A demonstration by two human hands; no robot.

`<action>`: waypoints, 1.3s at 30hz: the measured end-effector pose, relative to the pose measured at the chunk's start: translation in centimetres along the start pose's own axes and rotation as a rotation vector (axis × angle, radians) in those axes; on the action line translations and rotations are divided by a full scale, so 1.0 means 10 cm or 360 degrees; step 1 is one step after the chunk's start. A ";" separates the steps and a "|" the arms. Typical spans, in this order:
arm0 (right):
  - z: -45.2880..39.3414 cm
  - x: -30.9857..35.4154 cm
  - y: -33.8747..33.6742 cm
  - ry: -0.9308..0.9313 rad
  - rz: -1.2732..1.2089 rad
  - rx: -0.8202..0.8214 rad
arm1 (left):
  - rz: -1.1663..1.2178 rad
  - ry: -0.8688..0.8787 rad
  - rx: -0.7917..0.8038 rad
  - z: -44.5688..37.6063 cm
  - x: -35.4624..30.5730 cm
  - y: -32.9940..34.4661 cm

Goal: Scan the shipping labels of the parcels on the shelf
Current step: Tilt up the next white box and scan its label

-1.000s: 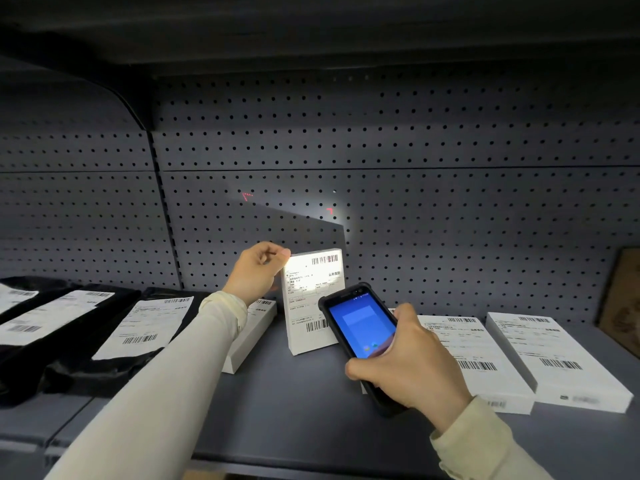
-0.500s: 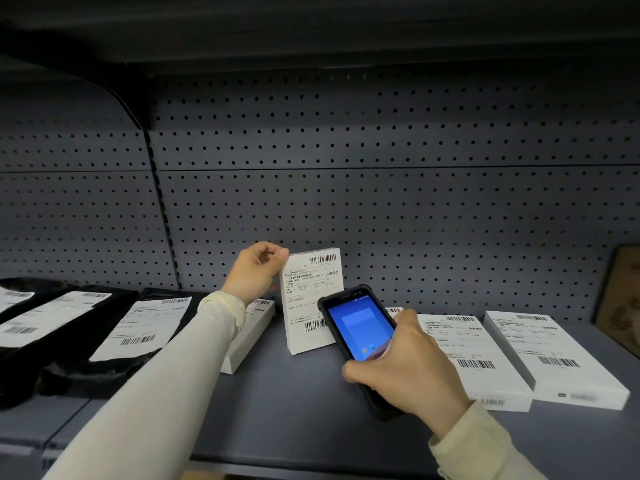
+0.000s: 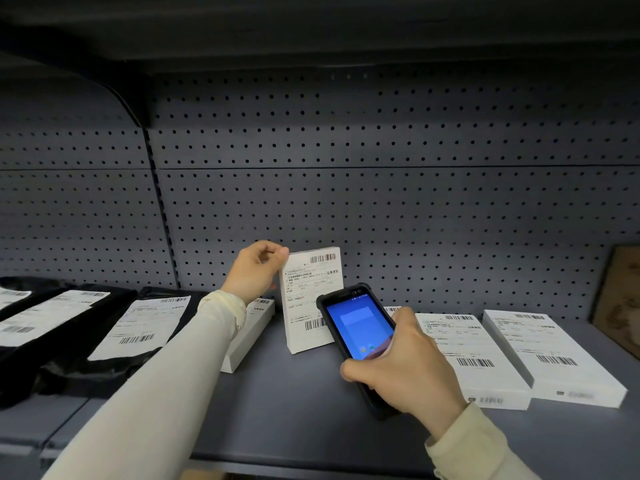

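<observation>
The left hand (image 3: 254,271) pinched the upper left corner of a white box (image 3: 311,299) and held it standing on end at the centre of the frame, its label (image 3: 310,289) facing the viewer. The right hand (image 3: 403,370) was wrapped firmly around a black scanner (image 3: 356,327), whose blue screen faced up and whose head pointed at the lower right of the label, covering part of it. No scan light was visible on the label.

To do this step well, in my judgement, the box should be kept upright and steady, the scanner drawn back enough to clear a barcode, and its head aimed squarely at that barcode. The pinch at the corner seemed sound, since it covered no print.

The shelf (image 3: 277,410) was a grey metal deck. Two white boxes (image 3: 478,355) (image 3: 550,358) lay flat at the right of the frame, labels up. Another white box (image 3: 247,332) lay flat just left of the standing one, partly behind the left sleeve (image 3: 166,386). Black bags (image 3: 69,368) with labels lay at the lower left. A perforated grey back panel (image 3: 381,202) rose behind, under a dark upper shelf. A brown framed object (image 3: 618,303) leaned at the right edge.
</observation>
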State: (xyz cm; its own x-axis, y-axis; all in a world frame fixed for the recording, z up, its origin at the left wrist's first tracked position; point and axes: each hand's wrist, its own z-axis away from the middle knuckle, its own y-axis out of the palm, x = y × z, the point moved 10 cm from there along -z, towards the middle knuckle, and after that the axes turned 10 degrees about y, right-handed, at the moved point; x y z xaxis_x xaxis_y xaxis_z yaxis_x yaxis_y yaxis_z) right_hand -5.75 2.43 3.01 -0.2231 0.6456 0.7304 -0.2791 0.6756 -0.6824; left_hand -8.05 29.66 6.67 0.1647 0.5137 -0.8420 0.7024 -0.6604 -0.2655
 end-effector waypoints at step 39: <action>-0.55 0.00 -0.02 0.0062 -0.0205 -0.0145 | 0.0072 -0.0140 0.0156 -0.16 0.14 0.09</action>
State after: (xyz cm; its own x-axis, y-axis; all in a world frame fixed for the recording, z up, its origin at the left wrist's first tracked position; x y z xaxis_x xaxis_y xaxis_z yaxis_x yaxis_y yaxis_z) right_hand -0.55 4.20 2.98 -0.1544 0.5637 0.8114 -0.2167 0.7819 -0.5845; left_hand -6.05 30.66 6.05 0.1304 0.4350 -0.8910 0.6241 -0.7343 -0.2672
